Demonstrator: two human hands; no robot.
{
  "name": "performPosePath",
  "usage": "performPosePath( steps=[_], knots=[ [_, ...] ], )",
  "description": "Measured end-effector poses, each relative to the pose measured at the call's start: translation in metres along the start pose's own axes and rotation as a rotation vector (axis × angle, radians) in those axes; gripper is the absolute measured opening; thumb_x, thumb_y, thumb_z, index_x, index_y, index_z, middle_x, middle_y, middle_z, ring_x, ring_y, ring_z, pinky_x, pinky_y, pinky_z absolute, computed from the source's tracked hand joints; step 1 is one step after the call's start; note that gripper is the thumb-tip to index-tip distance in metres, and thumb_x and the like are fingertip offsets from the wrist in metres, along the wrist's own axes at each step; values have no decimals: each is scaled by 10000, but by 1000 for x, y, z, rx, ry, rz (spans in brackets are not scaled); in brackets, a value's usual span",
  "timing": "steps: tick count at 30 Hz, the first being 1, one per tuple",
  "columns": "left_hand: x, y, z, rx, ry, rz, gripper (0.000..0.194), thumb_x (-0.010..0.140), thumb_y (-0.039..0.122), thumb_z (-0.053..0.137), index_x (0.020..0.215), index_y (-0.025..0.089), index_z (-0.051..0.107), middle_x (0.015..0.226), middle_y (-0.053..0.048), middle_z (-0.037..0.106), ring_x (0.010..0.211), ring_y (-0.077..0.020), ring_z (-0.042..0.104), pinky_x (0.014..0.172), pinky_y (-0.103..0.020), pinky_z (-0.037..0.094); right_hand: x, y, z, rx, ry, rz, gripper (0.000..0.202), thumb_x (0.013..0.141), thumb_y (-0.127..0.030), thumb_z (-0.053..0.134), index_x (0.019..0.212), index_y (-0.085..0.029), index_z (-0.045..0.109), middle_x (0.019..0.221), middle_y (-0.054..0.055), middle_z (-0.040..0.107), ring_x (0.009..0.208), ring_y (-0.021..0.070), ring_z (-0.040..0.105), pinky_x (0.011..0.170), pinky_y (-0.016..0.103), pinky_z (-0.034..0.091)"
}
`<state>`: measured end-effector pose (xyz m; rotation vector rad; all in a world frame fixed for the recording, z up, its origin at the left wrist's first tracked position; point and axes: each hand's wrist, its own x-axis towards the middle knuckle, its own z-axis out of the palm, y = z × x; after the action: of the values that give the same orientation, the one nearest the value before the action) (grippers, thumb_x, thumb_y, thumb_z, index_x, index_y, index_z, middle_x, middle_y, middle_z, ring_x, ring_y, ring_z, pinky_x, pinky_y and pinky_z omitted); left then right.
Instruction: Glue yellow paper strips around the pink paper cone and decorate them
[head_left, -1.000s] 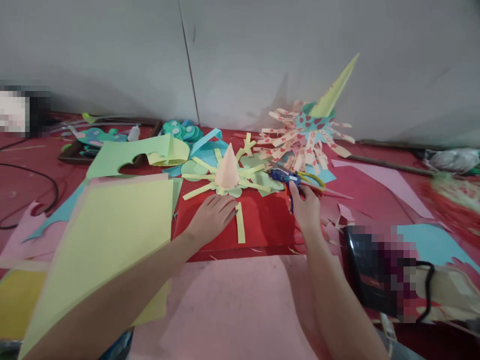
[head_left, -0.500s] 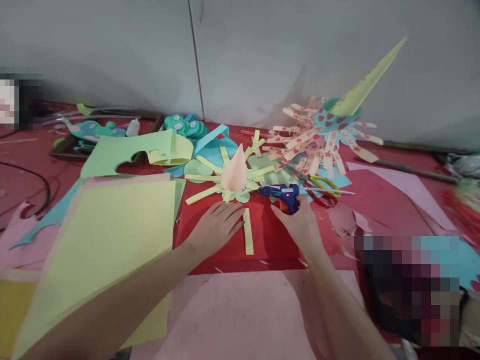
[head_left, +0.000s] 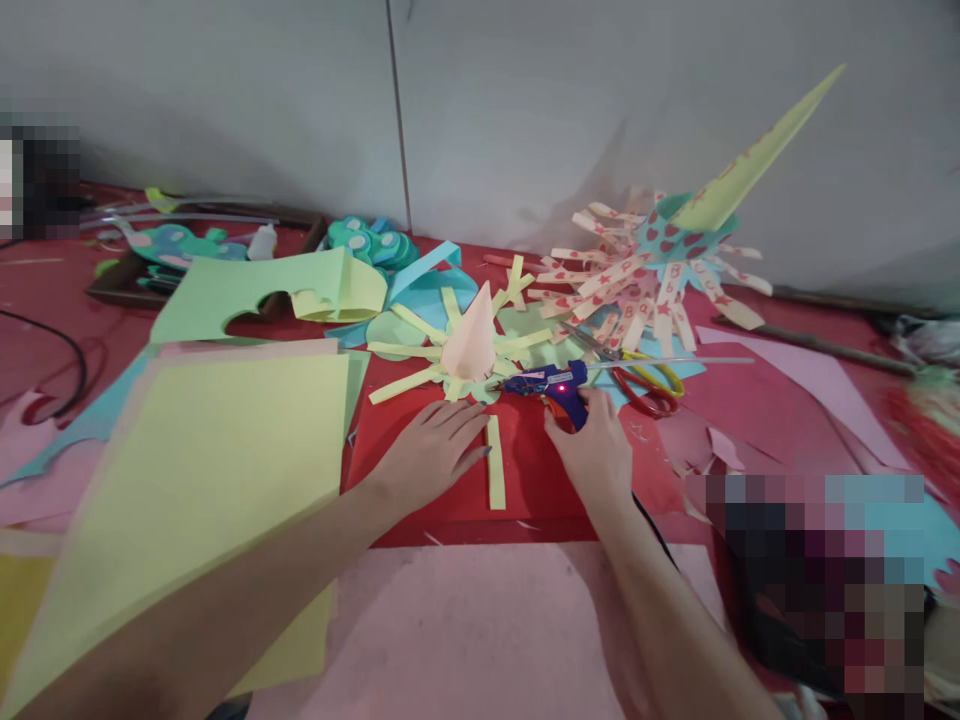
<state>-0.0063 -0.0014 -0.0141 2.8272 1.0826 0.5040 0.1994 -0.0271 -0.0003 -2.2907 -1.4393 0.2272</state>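
Observation:
My right hand grips the handle of a blue glue gun, whose red light is lit and whose nozzle points left at the base of a peach paper cone. Yellow paper strips spread out from around that cone, over green scalloped paper. Palm down, my left hand rests just in front of the cone with its fingers extended. One loose yellow strip lies beside its fingertips on the red sheet.
Large yellow sheets lie at left, pink paper in front. Scissors are right of the glue gun. A decorated paper piece with a tall yellow cone stands at the back right. A brown tray and glue bottle are back left.
The glue gun in my right hand has moved left, its nozzle now at the cone's base. My left hand has stayed nearly still. The view has shifted slightly.

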Motion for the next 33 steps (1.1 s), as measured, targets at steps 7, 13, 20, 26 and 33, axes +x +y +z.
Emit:
performPosePath(
  steps=[7, 13, 20, 26, 33],
  knots=[
    [0, -1, 0, 25, -6, 11, 395, 971, 357, 314, 1207, 148, 552, 1232, -80, 605, 1167, -203, 533, 985, -370, 419, 0, 0, -4, 31, 6, -27, 325, 743, -427, 489, 997, -225, 494, 1090, 87, 571, 852, 248, 574, 571, 304, 382],
    [0, 0, 0, -4, 2, 7, 389, 968, 351, 326, 1205, 145, 555, 1222, -97, 609, 1171, -203, 531, 983, -373, 421, 1, 3, -3, 35, 20, -59, 303, 757, -421, 473, 987, -226, 498, 1067, 83, 573, 838, 240, 569, 544, 289, 363],
    [1, 0, -1, 27, -6, 12, 398, 971, 358, 308, 1195, 148, 561, 1225, -85, 609, 1156, -196, 542, 981, -358, 421, 1, 2, -5, 31, 0, -59, 287, 758, -387, 479, 994, -225, 487, 1077, 80, 571, 873, 243, 569, 550, 287, 374],
    [1, -1, -1, 38, -11, 16, 395, 971, 349, 310, 1193, 144, 564, 1226, -85, 609, 1154, -197, 544, 980, -363, 425, 1, 2, -5, 31, 2, -55, 297, 756, -381, 477, 1008, -224, 486, 1090, 87, 574, 884, 247, 576, 570, 297, 389],
    [1, 0, 1, 9, -29, 0, 381, 968, 343, 322, 1212, 167, 556, 1252, -86, 591, 1178, -195, 526, 996, -375, 413, 2, 4, -2, 61, -28, 55, 441, 704, -494, 541, 1041, -214, 493, 1100, 111, 592, 913, 270, 588, 639, 333, 425]
  ],
)
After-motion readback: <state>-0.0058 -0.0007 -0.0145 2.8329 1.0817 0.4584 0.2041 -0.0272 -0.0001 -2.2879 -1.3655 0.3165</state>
